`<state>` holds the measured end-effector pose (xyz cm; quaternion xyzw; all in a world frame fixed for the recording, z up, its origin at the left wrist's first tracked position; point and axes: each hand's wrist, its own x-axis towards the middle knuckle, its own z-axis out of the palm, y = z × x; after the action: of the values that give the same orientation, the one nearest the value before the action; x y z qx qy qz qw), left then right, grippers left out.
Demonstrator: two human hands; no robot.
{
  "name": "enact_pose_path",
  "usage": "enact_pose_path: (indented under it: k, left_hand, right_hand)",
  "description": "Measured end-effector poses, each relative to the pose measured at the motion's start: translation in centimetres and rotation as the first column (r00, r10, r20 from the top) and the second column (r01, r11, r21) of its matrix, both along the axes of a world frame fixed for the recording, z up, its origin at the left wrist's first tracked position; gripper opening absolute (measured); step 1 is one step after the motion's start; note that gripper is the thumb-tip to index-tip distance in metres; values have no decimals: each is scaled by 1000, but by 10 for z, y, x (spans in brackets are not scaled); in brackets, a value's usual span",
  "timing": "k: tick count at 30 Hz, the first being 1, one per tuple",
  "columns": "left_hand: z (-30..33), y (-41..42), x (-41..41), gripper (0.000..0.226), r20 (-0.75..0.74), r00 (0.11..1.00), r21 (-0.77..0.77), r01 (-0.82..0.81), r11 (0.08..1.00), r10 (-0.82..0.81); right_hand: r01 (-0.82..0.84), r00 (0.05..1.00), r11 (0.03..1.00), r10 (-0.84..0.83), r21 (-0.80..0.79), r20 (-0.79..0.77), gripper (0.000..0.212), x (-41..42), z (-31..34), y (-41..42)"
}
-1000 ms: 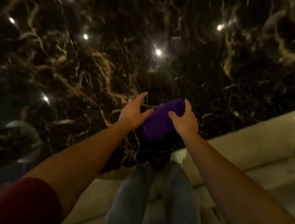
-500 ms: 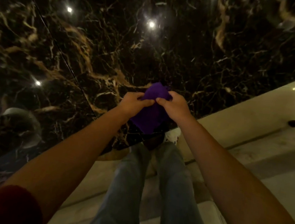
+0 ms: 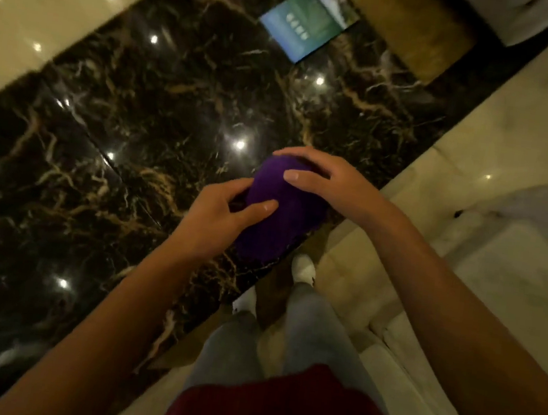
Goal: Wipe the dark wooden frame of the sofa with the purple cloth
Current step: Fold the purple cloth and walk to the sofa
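A bunched purple cloth point(image 3: 282, 212) hangs in the air in front of me, held between both hands above the floor. My left hand point(image 3: 219, 221) grips its lower left side, thumb pressed on the fabric. My right hand point(image 3: 327, 183) curls over its top right, fingers spread across the cloth. No dark wooden sofa frame shows clearly in this view.
Below lies a glossy black marble floor band point(image 3: 137, 128) with gold veins and light reflections, bordered by cream tiles point(image 3: 502, 138). My legs in light jeans point(image 3: 287, 340) and white shoes point(image 3: 305, 268) stand at its edge. A screen's reflection point(image 3: 307, 21) shows at the top. A pale surface point(image 3: 517, 268) sits at right.
The view has swung, so cream tiles and a screen reflection now appear. My hands have reshaped the cloth into a longer roll, right hand now over the top.
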<state>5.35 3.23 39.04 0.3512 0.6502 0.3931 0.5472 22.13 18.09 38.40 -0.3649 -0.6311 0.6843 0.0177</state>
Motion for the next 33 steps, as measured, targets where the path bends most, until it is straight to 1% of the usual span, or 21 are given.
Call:
enact_pose_path:
  k: [2,4,6,9,13,15,17,19,20,21,22,23,24,25,27,28,29,30,31,32,33]
  left_hand:
    - [41,-7,6,28,-15,1000,108,19,994,-18]
    - [75,-14,14,25,-46,997,189,75,979,-68]
    - [102,-22,24,27,-107,988,255,134,958,-110]
    - [130,-31,43,29,-180,979,340,149,929,-91]
    - [145,-28,80,24,-233,972,383,121,916,-31]
    - [150,-21,102,29,-234,972,384,94,919,-2]
    - [155,-8,122,46,-153,988,371,70,926,-13]
    - [159,10,142,70,-14,991,314,130,940,-133]
    - [161,20,152,78,89,973,283,180,942,-213]
    - [161,29,163,79,190,940,250,233,940,-283]
    - [161,38,175,70,259,901,238,289,927,-347]
    - [161,48,188,57,281,876,250,327,911,-392]
    - [161,58,203,43,254,877,270,341,900,-408]
    - [161,69,218,32,205,893,290,335,896,-400]
    - [160,92,247,26,88,934,319,301,899,-345]
    - [159,103,261,26,40,946,335,291,896,-322]
    - [159,114,275,26,-5,952,346,288,893,-306]
    - [158,123,290,25,-37,957,350,283,893,-288]
    - [157,132,304,26,-49,963,352,266,898,-266]
    - [157,140,318,28,-44,969,353,241,904,-242]
    - [157,149,332,27,-31,974,358,219,908,-223]
  right_hand:
    - [102,992,993,-106,-52,-75,36,19,34,-22]
    - [185,973,980,-194,-78,-124,31,36,62,-47]
    - [249,953,966,-258,-72,-160,28,48,85,-69]
    - [382,899,924,-378,-23,-223,23,66,114,-92]
    - [563,803,824,-527,66,-277,19,97,137,-110]
    - [641,738,767,-605,27,-300,17,116,143,-115]
    - [706,653,705,-685,-69,-322,16,137,147,-115]
    - [741,576,652,-740,-161,-348,15,160,151,-107]
    - [746,549,638,-752,-192,-365,15,172,154,-101]
    - [743,539,638,-750,-203,-384,16,185,156,-95]
    - [739,545,647,-738,-188,-398,17,199,158,-87]
    - [744,559,652,-727,-146,-399,17,213,160,-78]
    - [764,568,641,-723,-74,-393,17,227,161,-70]
    - [793,568,610,-729,15,-383,16,241,162,-62]
    - [847,531,490,-768,206,-357,18,269,162,-48]
    - [866,492,408,-797,288,-350,21,285,161,-44]
    - [883,437,329,-836,335,-332,21,302,159,-39]
    - [902,371,268,-882,338,-291,19,318,155,-36]
    - [931,299,231,-926,281,-230,18,334,151,-35]
    - [963,248,228,-958,147,-141,25,348,147,-35]
    - [966,253,255,-967,-40,-43,37,357,140,-38]
